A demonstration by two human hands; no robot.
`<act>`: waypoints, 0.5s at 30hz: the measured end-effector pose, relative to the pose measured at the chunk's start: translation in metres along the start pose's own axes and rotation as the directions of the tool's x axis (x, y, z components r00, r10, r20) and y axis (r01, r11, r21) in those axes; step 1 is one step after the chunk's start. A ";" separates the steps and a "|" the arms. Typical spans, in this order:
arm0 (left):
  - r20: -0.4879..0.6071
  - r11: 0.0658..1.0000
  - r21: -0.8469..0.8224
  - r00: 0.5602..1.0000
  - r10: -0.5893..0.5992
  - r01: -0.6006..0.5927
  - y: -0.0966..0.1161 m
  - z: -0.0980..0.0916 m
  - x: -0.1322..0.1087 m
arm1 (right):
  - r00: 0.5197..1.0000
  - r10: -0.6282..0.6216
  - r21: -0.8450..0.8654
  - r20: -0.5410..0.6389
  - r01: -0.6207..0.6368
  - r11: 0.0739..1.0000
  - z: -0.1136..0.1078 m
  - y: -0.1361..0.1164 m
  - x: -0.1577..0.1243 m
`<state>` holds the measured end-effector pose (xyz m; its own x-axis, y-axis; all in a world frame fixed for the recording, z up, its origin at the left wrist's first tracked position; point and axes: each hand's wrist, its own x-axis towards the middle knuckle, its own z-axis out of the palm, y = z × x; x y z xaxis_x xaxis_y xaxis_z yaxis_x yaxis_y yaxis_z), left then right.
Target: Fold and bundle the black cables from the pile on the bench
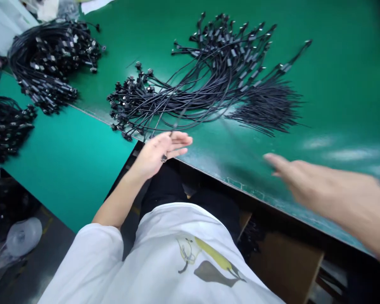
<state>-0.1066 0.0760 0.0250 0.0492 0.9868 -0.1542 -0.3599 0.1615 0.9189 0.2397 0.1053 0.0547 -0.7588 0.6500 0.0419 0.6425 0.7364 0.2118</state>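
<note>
My left hand (161, 152) is at the table's front edge, its fingers closed around a black cable whose small dark connector (164, 158) shows below the fingers. A thin dark length rises between thumb and forefinger. Over the table to the right, my right hand (329, 198) is smeared by motion, with thumb and forefinger together. A faint dark streak runs from its fingertips toward a heap of thin black strips (269, 105); what it holds is too blurred to name. Beyond my left hand lies a spread bunch of black cables (190, 99) with connectors on their ends.
A coiled bundle of black cables (50, 63) lies at the back left, and more cables (9, 126) sit at the left edge. The green table (335, 84) meets a lower green surface (82, 164). Below the edge stands a cardboard box (285, 261).
</note>
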 end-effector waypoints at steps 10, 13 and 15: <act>0.343 0.958 0.206 0.903 -0.260 0.197 -0.020 0.052 -0.016 | 0.987 0.046 0.375 -0.156 0.016 0.927 -0.014 0.000 0.025; 0.302 0.934 -0.008 0.891 -0.340 0.358 -0.013 0.040 -0.018 | 0.989 0.084 0.534 -0.124 -0.005 0.846 0.002 0.014 0.016; 0.279 0.901 -0.130 0.888 -0.367 0.413 -0.010 0.035 -0.018 | 0.988 0.105 0.594 -0.116 -0.015 0.804 0.012 0.018 0.012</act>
<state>-0.0713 0.0570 0.0315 0.4356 0.8195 -0.3724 -0.4248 0.5519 0.7176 0.2438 0.1284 0.0471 -0.6946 0.6972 0.1770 0.5919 0.6938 -0.4102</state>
